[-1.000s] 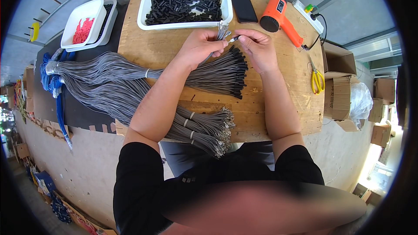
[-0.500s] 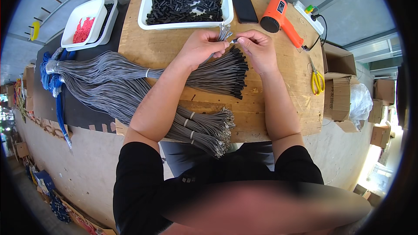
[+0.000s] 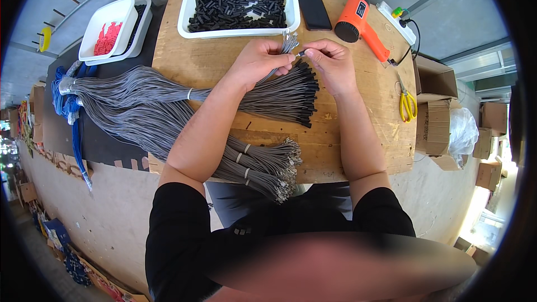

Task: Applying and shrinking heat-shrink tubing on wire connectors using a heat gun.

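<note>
My left hand [image 3: 259, 60] is closed round a small bunch of grey cables [image 3: 289, 41], whose bare ends stick up past the fingers. My right hand [image 3: 331, 61] pinches a short black sleeve [image 3: 302, 53] close to the left fingertips, at the end of one cable. Below both hands lies a thick bundle of grey cables with black-sleeved ends [image 3: 305, 98]. Nearer to me, several tied bundles with pale, unsleeved ends [image 3: 288, 168] reach the table's front edge. A white tub [image 3: 238, 34] of loose black sleeves [image 3: 235, 8] stands just beyond my hands.
On the wooden table [image 3: 369, 151], a black phone [image 3: 314, 9], an orange heat gun [image 3: 358, 19] and a white power strip [image 3: 398, 22] lie at the back right. Yellow-handled scissors [image 3: 407, 105] rest near the right edge. White tubs [image 3: 84, 50], one holding red pieces, stand at the left.
The black sleeve now shows at the right fingertips beside the cable end, where a pale tip showed before. Both hands have stayed almost in place.
</note>
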### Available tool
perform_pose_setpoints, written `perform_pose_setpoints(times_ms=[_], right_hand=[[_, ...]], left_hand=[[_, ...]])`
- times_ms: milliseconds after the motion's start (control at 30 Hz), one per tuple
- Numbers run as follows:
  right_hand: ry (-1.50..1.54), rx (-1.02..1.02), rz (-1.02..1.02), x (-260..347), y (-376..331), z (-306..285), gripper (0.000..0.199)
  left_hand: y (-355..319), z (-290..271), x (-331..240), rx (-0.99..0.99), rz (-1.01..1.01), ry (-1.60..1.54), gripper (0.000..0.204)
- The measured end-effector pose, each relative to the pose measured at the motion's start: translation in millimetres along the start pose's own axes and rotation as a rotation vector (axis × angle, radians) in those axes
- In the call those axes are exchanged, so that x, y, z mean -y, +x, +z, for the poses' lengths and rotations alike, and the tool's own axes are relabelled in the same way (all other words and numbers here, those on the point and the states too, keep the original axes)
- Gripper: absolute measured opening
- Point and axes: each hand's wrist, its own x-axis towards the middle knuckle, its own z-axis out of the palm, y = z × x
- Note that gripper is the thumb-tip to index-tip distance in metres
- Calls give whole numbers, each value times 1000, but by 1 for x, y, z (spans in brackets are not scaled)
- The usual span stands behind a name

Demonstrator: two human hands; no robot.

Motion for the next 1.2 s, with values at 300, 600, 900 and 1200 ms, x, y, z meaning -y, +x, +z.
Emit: perform_pose_setpoints(times_ms=[300,600,900,1200], right_hand=[[314,-22,197,14,3,-4,22],[386,63,255,7,6,-12,24],[379,139,289,11,4,-8,22],[299,156,276,7,4,-8,20]], left_hand=[[1,-2,1,-26,18,91,20],[2,-3,3,11,23,35,21],[1,-4,3,37,27,33,21],[1,-3,3,34,24,36,22]])
